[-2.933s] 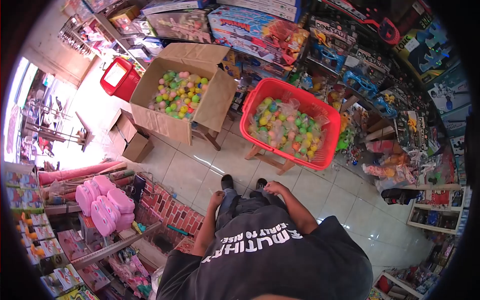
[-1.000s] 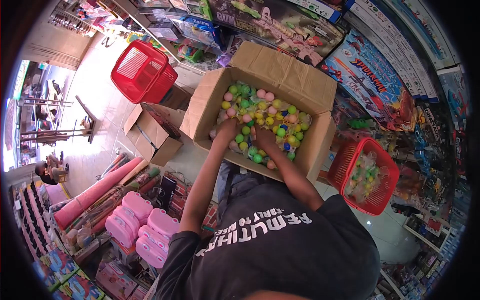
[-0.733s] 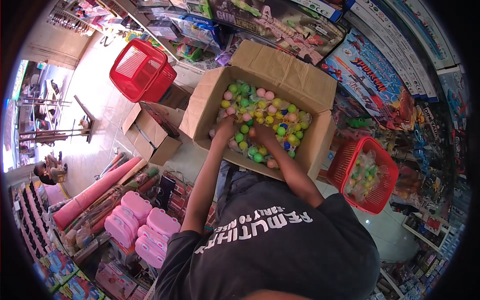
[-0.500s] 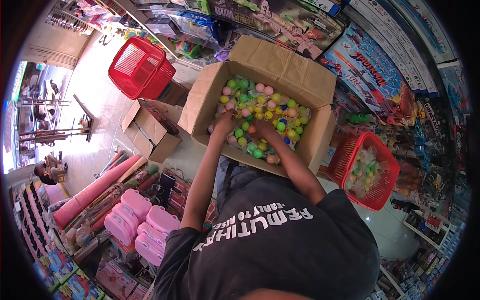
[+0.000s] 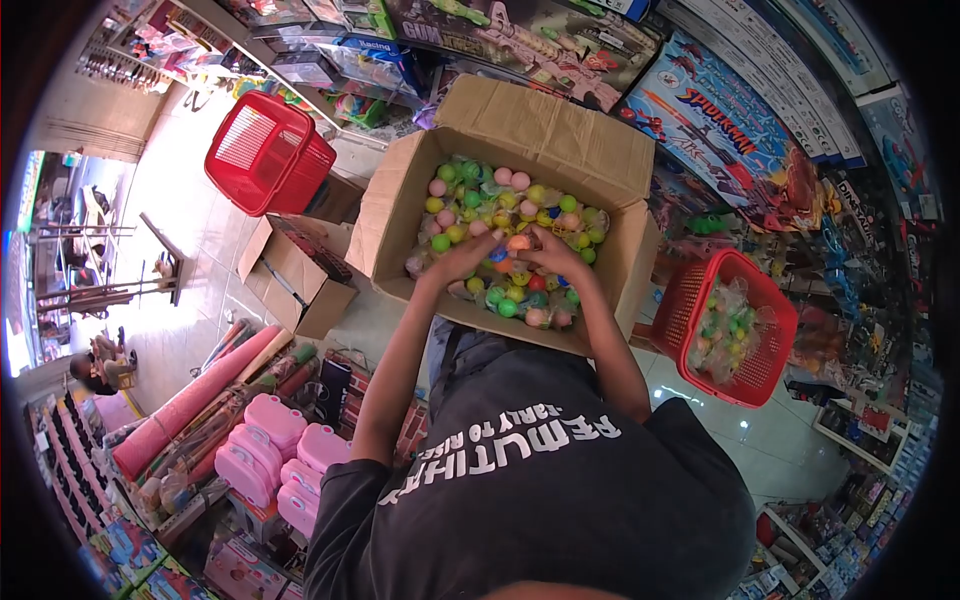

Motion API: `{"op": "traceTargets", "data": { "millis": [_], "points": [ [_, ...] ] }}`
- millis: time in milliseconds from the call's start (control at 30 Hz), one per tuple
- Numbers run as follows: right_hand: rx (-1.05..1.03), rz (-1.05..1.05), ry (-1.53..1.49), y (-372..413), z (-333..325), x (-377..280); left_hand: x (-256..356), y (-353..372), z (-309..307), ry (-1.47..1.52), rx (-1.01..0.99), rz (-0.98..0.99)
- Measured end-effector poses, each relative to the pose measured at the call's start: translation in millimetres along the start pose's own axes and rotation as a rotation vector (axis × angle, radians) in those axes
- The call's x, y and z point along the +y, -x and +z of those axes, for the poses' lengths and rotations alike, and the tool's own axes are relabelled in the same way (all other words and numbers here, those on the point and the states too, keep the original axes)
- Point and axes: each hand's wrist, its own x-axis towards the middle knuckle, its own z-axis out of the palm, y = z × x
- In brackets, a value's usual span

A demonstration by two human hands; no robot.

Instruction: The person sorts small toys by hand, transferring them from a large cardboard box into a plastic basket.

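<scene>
An open cardboard box (image 5: 545,110) stands before me, its flaps folded out, filled with small coloured balls (image 5: 470,190) in clear plastic wrapping. My left hand (image 5: 468,258) reaches in from the left side, its fingers closed around the edge of a bundle with orange and blue balls (image 5: 517,243). On the right of that same bundle is my right hand (image 5: 548,252), fingers bent in against it. Both hands hold the bundle between them, just above the other balls. The fingertips are partly hidden by the plastic.
At the right stands a red basket (image 5: 688,310) with bagged balls in it. Another red basket (image 5: 322,165) is at the upper left, near a smaller carton (image 5: 325,308). Pink cases (image 5: 275,420) and rolls (image 5: 190,405) lie lower left. A seated person (image 5: 98,370) is far left.
My hands have come closer together and up out of the balls. The orange and blue balls are now between them. The whole view has shifted slightly.
</scene>
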Motion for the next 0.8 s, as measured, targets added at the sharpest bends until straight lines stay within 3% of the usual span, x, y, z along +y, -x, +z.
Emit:
{"op": "traceTargets", "data": {
  "millis": [133, 333, 533, 600, 633, 700, 800],
  "points": [
    [0.025, -0.062, -0.200, 0.4, 5.8, 6.4, 29.3, 18.8, 5.7, -0.192, -0.066, 0.094],
    [-0.158, 0.036, -0.722, 3.3, 10.5, 22.9, -4.7, -1.7, 2.5, 0.067, -0.089, 0.075],
    [-0.013, 0.148, -0.368, 18.7, 4.8, 24.4, -23.1, -3.9, 6.1, -0.216, 0.006, 0.182],
    [-0.069, 0.126, 0.167, 17.1, -4.6, 34.2, -22.8, -4.1, 6.2, -0.339, 0.007, 0.163],
    [-0.059, 0.128, 0.161, 17.6, -4.9, 39.0, -22.2, -4.8, 5.8, -0.342, -0.004, 0.168],
    [-0.137, 0.235, 0.853, 19.8, -3.2, 45.9, -22.0, -5.5, 5.1, -0.418, -0.029, 0.227],
    [-0.260, 0.423, 0.816, 46.9, 9.7, 20.8, -17.7, -6.6, 4.9, -0.380, -0.085, 0.158]
  ]
}}
